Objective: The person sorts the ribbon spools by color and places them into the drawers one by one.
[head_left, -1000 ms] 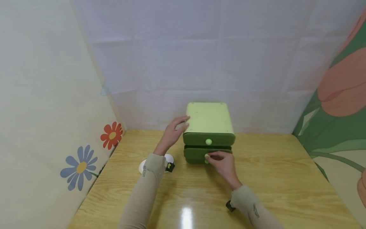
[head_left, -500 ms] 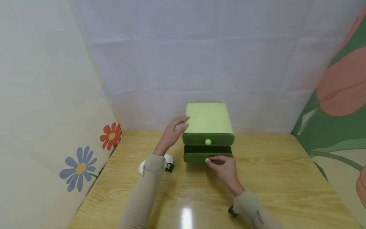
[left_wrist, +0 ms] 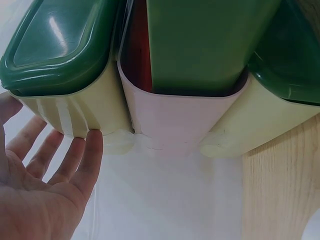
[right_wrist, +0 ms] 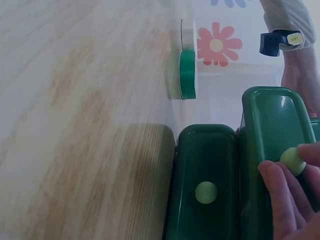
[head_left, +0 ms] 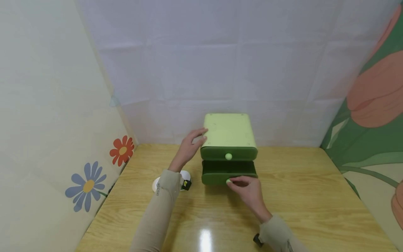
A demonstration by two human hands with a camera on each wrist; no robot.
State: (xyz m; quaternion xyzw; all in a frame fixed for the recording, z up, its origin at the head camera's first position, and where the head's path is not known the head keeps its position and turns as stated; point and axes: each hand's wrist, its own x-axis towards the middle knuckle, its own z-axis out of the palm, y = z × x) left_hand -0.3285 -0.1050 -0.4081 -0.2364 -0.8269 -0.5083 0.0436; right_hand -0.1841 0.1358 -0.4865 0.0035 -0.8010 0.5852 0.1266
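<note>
A small drawer cabinet (head_left: 228, 131) stands near the back of the table, light green on top with dark green drawer fronts. Three tiers show in the wrist views; the middle shell (left_wrist: 177, 120) is pink. My right hand (head_left: 250, 192) pinches the pale green knob (right_wrist: 292, 161) of the pulled-out middle drawer (right_wrist: 277, 117) between thumb and fingers. My left hand (head_left: 190, 146) rests its spread fingertips against the left side of the top tier (left_wrist: 75, 112). Both the top drawer (head_left: 211, 154) and the bottom drawer (right_wrist: 207, 155) sit pushed in. The bottom one is hidden in the head view.
Two low round things, one white (right_wrist: 188, 34) and one with a green side (right_wrist: 187, 75), lie on the wooden table (head_left: 299, 196) left of the cabinet, partly behind the left forearm. A pale cloth wall (head_left: 195, 70) rises close behind.
The right hand has drawn the middle drawer outward toward the person by its knob, so the gap above it is wider. The left hand has stayed on the cabinet's side.
</note>
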